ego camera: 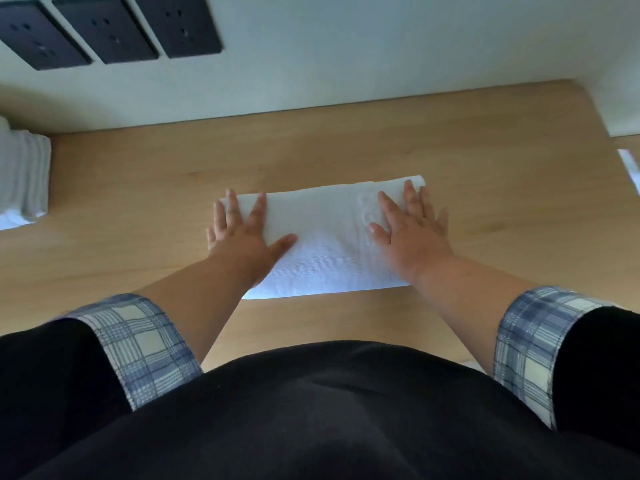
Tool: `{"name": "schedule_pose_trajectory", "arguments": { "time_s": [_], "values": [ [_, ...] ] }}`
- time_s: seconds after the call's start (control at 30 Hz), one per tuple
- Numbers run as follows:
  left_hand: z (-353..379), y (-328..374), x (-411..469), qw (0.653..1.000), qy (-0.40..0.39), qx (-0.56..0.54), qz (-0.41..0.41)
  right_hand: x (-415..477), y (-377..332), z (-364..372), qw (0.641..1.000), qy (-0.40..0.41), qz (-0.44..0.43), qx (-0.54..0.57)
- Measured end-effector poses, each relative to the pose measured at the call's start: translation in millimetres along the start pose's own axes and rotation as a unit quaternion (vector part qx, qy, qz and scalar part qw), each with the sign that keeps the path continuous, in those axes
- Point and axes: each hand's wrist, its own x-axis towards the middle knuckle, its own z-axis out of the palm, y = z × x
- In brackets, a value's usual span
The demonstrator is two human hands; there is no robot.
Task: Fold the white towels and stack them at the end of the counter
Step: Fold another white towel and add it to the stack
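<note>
A white towel (325,240), folded into a long strip, lies flat on the wooden counter (346,147) in front of me. My left hand (242,233) presses flat on its left end with fingers spread. My right hand (412,230) lies flat on its right end, fingers straight. A stack of folded white towels (24,174) stands at the far left end of the counter, partly cut off by the frame edge.
A pale wall (346,57) runs along the back of the counter, with three dark socket plates (107,29) at the upper left. A white object (628,168) shows at the right edge. Bare wood surrounds the towel.
</note>
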Motion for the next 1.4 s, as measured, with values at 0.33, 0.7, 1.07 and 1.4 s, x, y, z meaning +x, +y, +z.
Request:
{"name": "schedule_pose_trajectory", "arguments": {
  "time_s": [0.33,0.7,1.07,1.4],
  "values": [
    [11,-40,-20,0.945,-0.035,-0.317,-0.073,-16,47,-3,0.923,-0.049,0.060,0.378],
    [9,-42,-25,0.893,-0.094,-0.420,-0.134,2,55,-13,0.823,-0.162,0.143,0.525],
    [7,-28,-41,0.817,-0.100,-0.518,-0.232,23,68,-23,0.795,-0.232,0.139,0.543],
    [-13,-16,-106,0.798,-0.043,-0.553,-0.236,11,65,-60,0.821,-0.251,0.056,0.509]
  ]
}}
